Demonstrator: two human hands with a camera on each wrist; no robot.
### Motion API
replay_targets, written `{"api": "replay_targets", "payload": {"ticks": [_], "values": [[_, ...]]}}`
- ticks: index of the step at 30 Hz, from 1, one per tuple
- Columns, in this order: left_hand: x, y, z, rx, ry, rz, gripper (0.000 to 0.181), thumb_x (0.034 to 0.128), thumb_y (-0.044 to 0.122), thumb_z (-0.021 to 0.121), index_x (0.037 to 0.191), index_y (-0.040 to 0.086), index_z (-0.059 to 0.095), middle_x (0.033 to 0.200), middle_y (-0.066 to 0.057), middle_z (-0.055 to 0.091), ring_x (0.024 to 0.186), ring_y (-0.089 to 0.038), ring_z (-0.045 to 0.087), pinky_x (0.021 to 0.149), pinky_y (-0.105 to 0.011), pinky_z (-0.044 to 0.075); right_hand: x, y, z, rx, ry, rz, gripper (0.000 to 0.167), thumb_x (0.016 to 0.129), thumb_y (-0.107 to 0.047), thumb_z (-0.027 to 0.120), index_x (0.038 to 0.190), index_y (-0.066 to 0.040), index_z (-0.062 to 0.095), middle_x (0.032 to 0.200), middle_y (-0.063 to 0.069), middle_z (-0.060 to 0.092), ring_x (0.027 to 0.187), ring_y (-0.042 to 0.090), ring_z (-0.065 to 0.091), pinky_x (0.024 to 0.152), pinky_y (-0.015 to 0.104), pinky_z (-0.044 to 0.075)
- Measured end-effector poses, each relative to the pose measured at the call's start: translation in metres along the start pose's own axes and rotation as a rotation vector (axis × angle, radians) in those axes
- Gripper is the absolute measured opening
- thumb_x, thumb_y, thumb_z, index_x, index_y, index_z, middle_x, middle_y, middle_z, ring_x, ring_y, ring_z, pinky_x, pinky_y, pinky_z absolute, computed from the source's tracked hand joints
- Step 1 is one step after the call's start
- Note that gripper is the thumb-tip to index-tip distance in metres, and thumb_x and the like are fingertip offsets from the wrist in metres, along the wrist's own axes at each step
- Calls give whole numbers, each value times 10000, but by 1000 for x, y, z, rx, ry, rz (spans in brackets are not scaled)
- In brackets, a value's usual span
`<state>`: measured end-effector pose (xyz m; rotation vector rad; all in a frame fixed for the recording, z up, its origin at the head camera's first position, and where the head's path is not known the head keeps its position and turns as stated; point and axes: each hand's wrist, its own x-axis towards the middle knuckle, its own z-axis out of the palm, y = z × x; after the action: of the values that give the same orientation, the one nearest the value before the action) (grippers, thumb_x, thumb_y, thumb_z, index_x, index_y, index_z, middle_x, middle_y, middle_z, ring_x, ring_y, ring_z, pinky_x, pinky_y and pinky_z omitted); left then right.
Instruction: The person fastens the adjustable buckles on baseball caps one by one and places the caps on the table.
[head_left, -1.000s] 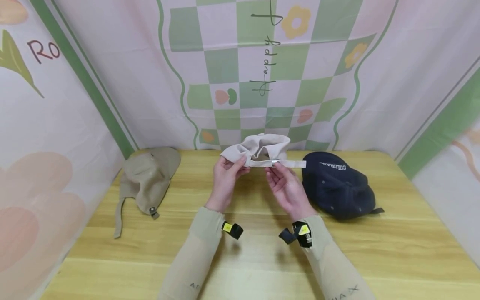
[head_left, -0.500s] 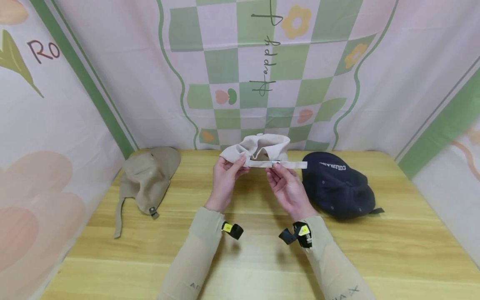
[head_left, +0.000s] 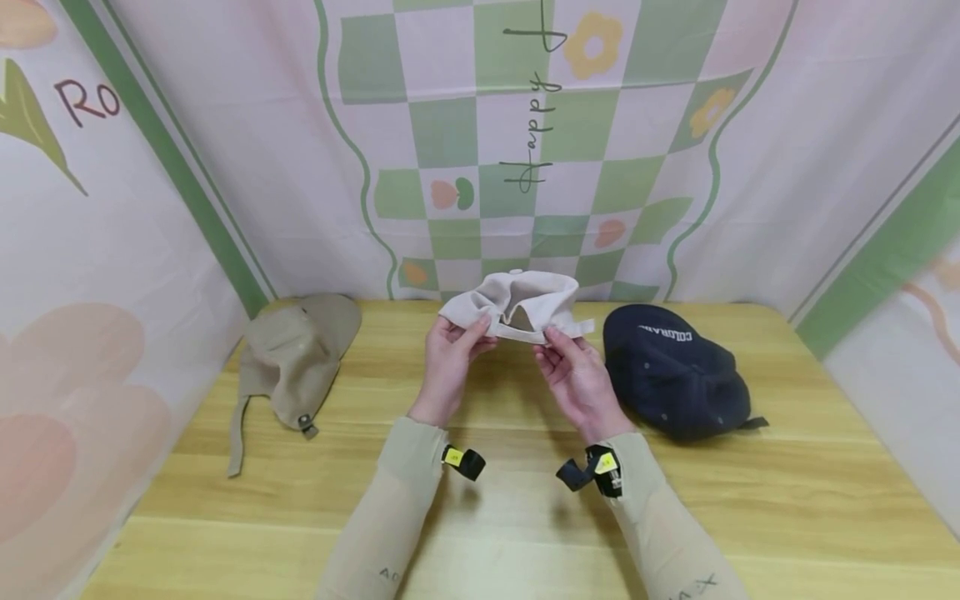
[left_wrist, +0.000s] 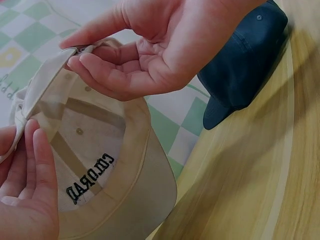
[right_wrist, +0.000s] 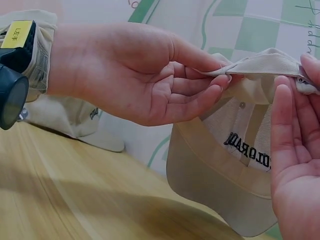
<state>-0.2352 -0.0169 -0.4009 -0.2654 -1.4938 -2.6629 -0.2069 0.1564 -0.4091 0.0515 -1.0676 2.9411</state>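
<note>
A cream baseball cap [head_left: 534, 287] is held above the table, its back opening toward me and its brim away. My left hand [head_left: 447, 358] pinches the cap's rim at the left end of the back strap [head_left: 521, 333]. With thumb and fingers my right hand [head_left: 576, 379] pinches the strap's other side, where its buckle is; the strap's free tail [head_left: 585, 327] sticks out to the right. In the right wrist view, dark lettering [right_wrist: 247, 150] shows inside the cap's crown. The right thumb mostly hides the buckle in the head view.
On the wooden table [head_left: 510, 533], a khaki cap [head_left: 288, 354] lies at the left with its strap hanging loose. A navy cap [head_left: 675, 375] with white lettering sits at the right, close to my right hand. Patterned cloth [head_left: 510, 125] walls stand behind and at both sides.
The strap's free tail right of my right hand has become shorter. Between the hands the strap now bows slightly downward, and the back opening looks larger. Both hands stay nearly in place.
</note>
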Motion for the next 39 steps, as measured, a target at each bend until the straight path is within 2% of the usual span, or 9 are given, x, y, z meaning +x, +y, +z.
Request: {"api": "replay_targets", "payload": {"ticks": [7, 15, 22, 27, 31, 34, 39], "values": [[0, 0, 0, 8, -6, -31, 161, 988, -33, 629, 1141, -14, 585, 939, -78, 684, 735, -150, 657, 717, -255, 581, -1, 0, -1, -19, -7, 10, 81, 970, -94, 714, 991, -68, 641, 859, 38, 699, 734, 149, 675, 705, 204, 555], [0, 3, -2, -11, -46, -86, 199, 1001, -26, 607, 1193, -54, 564, 985, -96, 680, 764, -144, 655, 738, -251, 576, -4, -2, -1, -58, 15, 26, 37, 1015, -110, 644, 1002, -85, 620, 852, 12, 686, 740, 136, 644, 691, 199, 535], [2, 5, -4, -17, -62, -112, 276, 993, -15, 623, 1252, -55, 536, 1042, -104, 665, 814, -146, 661, 792, -286, 574, -3, -3, -4, -85, -13, 10, 67, 1050, -75, 547, 1063, -93, 611, 925, 10, 681, 846, 126, 615, 794, 226, 519], [6, 7, -7, -30, -21, -161, 269, 1030, 133, 617, 1229, -34, 546, 997, -102, 649, 793, -150, 654, 783, -296, 575, -4, -4, -5, -56, -43, 5, 126, 1047, -32, 499, 1039, -80, 615, 931, 26, 684, 863, 130, 612, 828, 244, 512], [8, 9, -10, -63, 14, -206, 364, 1072, 276, 545, 1247, -43, 551, 1007, -120, 647, 812, -172, 648, 780, -289, 566, -3, -6, -7, -53, -33, 5, 131, 1035, -48, 492, 973, -80, 603, 886, 24, 670, 816, 134, 590, 803, 243, 496], [9, 10, -13, -88, 36, -232, 421, 1088, 326, 496, 1269, -51, 542, 1033, -134, 648, 853, -193, 641, 794, -292, 562, -3, -8, -8, -71, -11, 26, 109, 1045, -128, 476, 1048, -91, 578, 928, 16, 646, 819, 134, 569, 795, 239, 480], [10, 9, -17, -90, 58, -267, 451, 1101, 350, 451, 1299, -49, 519, 1055, -139, 665, 891, -207, 643, 820, -304, 564, -1, -9, -11, -102, 16, 76, 311, 1073, -335, 442, 1306, -133, 483, 1103, 30, 572, 884, 142, 550, 816, 249, 451]]}}
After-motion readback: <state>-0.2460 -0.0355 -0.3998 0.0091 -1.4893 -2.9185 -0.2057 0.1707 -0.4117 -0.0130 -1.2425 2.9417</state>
